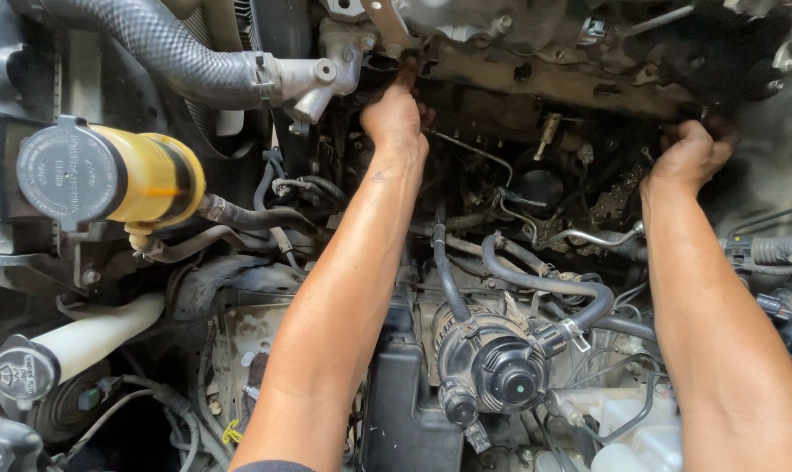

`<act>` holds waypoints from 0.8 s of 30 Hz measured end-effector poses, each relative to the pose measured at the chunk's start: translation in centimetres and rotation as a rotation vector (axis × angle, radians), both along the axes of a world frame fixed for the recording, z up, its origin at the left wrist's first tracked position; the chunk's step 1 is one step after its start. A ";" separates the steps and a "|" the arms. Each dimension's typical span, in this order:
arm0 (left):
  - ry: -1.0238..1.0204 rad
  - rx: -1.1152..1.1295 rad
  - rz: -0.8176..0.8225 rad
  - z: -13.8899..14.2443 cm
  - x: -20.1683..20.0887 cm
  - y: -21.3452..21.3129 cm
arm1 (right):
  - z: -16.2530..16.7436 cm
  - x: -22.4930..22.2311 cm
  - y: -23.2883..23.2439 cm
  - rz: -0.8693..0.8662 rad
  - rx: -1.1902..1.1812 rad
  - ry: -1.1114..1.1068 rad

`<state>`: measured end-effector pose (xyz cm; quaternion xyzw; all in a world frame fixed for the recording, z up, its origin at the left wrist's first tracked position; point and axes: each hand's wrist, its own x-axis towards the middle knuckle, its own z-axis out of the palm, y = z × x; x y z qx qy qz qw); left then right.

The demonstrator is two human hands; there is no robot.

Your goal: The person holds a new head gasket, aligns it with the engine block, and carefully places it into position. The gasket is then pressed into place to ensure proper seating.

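Greasy metal engine part (pixel 553 83): left hand (pixel 394 115) and right hand (pixel 691 156) both curl against it (fingertips hidden).

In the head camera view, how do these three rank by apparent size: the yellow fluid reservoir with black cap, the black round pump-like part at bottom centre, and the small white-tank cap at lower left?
Largest to smallest, as they look:
1. yellow fluid reservoir with black cap
2. black round pump-like part
3. small cap of the white tank

The first two are fairly close in size, and differing nearness to the camera makes that order unsure.
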<state>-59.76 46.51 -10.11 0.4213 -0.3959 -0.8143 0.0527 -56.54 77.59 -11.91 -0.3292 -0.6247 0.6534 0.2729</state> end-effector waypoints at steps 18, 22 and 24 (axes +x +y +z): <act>-0.066 0.144 0.018 0.6 -0.3 -0.4 | -0.3 -0.1 -0.1 -0.007 -0.075 -0.003; -0.097 0.098 -0.029 0.9 -0.5 -0.8 | 0.0 -0.1 -0.4 0.021 -0.072 0.006; -0.111 0.068 -0.010 0.9 -0.6 -0.8 | 0.2 -0.1 -0.4 0.038 -0.043 0.017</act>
